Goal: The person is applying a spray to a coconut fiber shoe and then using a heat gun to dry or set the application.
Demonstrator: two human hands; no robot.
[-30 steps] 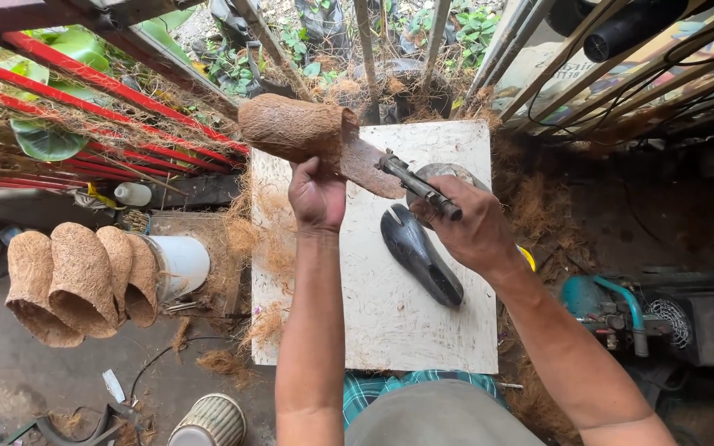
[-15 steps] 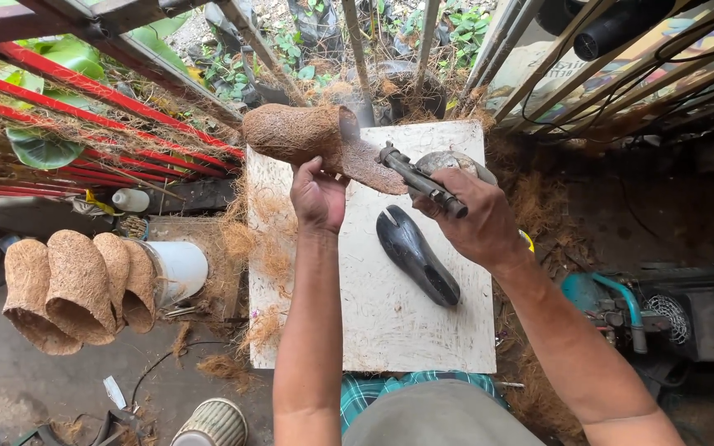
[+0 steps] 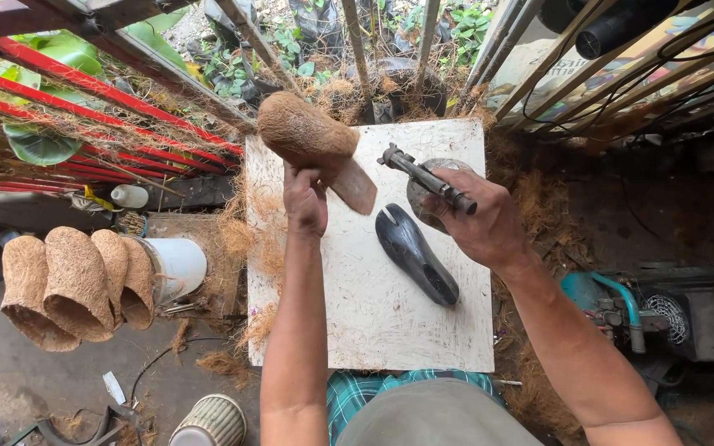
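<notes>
Risk no. 1: we are gripping the brown fibrous coconut-husk shoe form point(image 3: 311, 140) w/ the left hand point(image 3: 305, 201) from below, fingers clenched on its lower part, holding it up over the far end of the white scuffed work board point(image 3: 373, 306). Its flat tan sole flap point(image 3: 355, 186) is hanging out toward the right hand point(image 3: 481, 223), which is closed round the grey metal hand tool point(image 3: 426, 177), tip pointing at the husk form. If the tool is slipping on loose fibre, it could be jabbing the left thumb, since the two hands are sitting near each other. Risk no. 2: the husk piece is being held in air, nothing supporting it; a hard push could be twisting it out of the grasp. The black glossy shoe last point(image 3: 415, 254) is lying on the board just below the tool, so a dropped piece could be knocking it off.

Hard to see: the round grey object point(image 3: 423, 202) behind the right hand is mostly covered, kind unclear. Tool working end is too small to ID. Left fingers' far side is hidden by the husk. Teal-hosed machine point(image 3: 621, 301) at right is cut off partly by the forearm.
</notes>
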